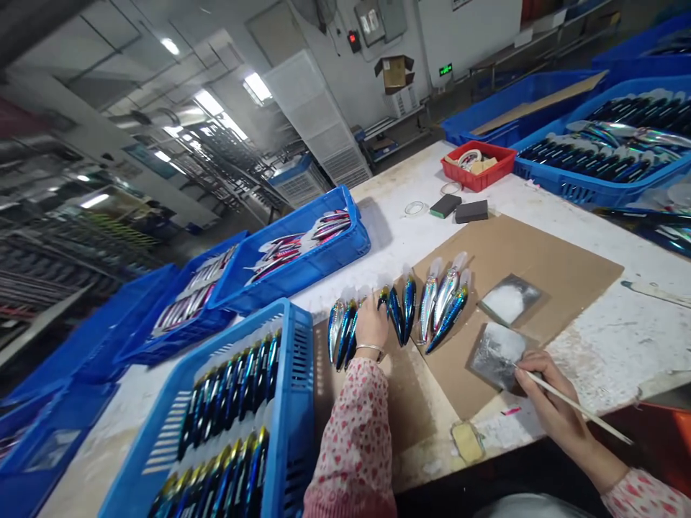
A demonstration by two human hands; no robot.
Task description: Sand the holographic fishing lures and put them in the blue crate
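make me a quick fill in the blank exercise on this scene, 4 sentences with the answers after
1. The person's ____ hand holds a thin pale stick.
2. The left hand is at a row of shiny lures lying mostly on brown ____.
3. The small open box beside a blue basket is coloured ____.
4. The dark rectangular blocks lying near that box number ____.

Missing words: right; cardboard; red; two.

The lures look glossy and metallic, the cardboard matt, the basket smooth plastic.
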